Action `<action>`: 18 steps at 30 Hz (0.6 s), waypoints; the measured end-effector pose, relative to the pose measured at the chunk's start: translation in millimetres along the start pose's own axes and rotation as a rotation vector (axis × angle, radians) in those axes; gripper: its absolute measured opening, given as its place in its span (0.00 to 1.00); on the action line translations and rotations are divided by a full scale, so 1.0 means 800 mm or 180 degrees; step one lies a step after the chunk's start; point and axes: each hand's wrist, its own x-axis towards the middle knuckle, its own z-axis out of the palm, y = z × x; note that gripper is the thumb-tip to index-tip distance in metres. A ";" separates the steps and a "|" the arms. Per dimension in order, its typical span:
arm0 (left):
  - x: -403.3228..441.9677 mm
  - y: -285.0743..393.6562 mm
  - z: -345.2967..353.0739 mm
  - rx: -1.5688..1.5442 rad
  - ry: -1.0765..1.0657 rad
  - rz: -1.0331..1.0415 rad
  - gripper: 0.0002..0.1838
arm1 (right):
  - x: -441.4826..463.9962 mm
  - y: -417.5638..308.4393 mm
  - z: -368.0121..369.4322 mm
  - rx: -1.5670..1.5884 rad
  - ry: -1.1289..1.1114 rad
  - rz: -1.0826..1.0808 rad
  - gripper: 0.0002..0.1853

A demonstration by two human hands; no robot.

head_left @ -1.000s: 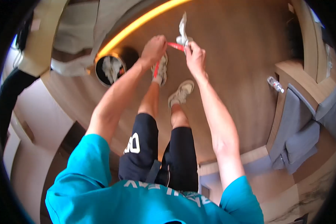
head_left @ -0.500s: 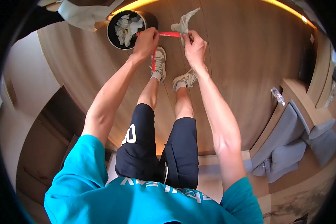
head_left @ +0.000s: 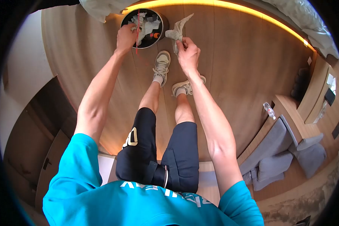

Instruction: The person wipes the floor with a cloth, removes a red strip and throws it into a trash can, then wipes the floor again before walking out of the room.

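Observation:
My left hand (head_left: 126,38) is over the near left side of the round dark trash bin (head_left: 164,28), fingers pinched together. A thin red strip (head_left: 137,41) runs by its fingertips and hangs across the bin's rim; it looks held there. Inside the bin lie crumpled white tissues (head_left: 151,25) and a small orange item (head_left: 156,35) I cannot identify. To the right of the bin, my right hand (head_left: 188,55) is closed on a crumpled, twisted white tissue (head_left: 175,34), whose upper end sticks up. Both hands are above the wooden floor (head_left: 237,75).
My shoes (head_left: 162,64) stand on the floor just below the bin. A plastic bottle (head_left: 269,110) is at the right, beside a wooden bench with grey cushions (head_left: 275,165). A glowing light strip (head_left: 229,5) edges the floor at the top, by white fabric (head_left: 301,19).
The red strip, earlier stretched from my left hand to the tissue in my right, is now apart from the tissue. My left hand moved left and up over the bin; my right hand shifted slightly left.

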 end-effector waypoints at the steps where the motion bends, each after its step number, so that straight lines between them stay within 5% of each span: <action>1: 0.002 0.003 -0.001 0.0232 0.0130 0.0210 0.16 | 0.000 0.004 -0.001 0.0001 -0.0015 0.0033 0.08; 8: -0.025 0.085 0.045 -0.0455 -0.0227 0.0791 0.15 | -0.011 0.039 -0.038 0.0042 0.0082 0.0029 0.10; 12: -0.053 0.127 0.120 -0.1474 -0.2185 -0.0255 0.28 | -0.020 0.048 -0.083 0.0065 0.0090 0.0067 0.10; 16: -0.113 0.226 0.155 -0.2300 -0.2616 -0.0590 0.28 | -0.033 0.073 -0.126 -0.0172 0.0339 -0.0571 0.10; 18: -0.126 0.250 0.177 -0.2787 -0.2652 -0.0806 0.24 | -0.042 0.084 -0.140 -0.0171 0.0341 -0.0311 0.13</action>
